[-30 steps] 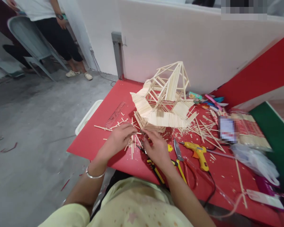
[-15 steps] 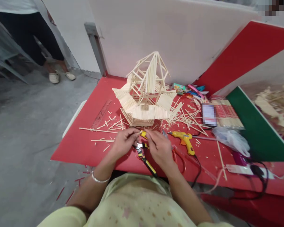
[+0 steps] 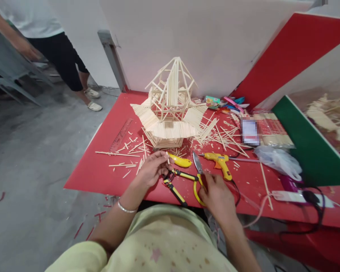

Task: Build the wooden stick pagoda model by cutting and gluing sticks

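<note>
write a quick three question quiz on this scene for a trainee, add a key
1. True or false: the right hand is at the yellow-handled metal scissors.
2. Which lies left of the tall, pale wooden-stick model? A) yellow plastic glue gun; B) clear flat ruler; C) crumpled white plastic bag.
3. Fill in: the left hand pinches a ____.

Key: 1. True. 2. B. 3. Short, pale wooden stick.

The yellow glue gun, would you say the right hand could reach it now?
Probably yes: the glue gun lies just beyond the right hand, with nothing visible between them, though that hand is at the scissors.
</note>
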The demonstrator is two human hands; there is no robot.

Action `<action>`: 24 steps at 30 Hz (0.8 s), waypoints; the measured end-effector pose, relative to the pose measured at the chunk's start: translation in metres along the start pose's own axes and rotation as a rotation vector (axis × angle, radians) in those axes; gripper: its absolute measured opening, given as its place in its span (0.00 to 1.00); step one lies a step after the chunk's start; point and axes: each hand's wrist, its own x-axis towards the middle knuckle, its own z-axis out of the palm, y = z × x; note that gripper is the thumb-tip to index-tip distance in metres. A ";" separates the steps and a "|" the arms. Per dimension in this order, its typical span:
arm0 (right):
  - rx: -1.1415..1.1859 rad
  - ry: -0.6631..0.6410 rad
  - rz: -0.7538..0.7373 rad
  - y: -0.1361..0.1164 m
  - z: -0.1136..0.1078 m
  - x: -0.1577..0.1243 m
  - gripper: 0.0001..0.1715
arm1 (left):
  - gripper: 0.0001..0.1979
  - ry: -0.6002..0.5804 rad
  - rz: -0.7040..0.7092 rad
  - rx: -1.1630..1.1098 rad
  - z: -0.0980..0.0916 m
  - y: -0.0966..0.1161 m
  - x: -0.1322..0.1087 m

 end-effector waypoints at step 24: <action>0.101 -0.112 0.076 0.052 0.031 -0.019 0.33 | 0.12 -0.009 0.223 0.288 0.015 -0.016 -0.004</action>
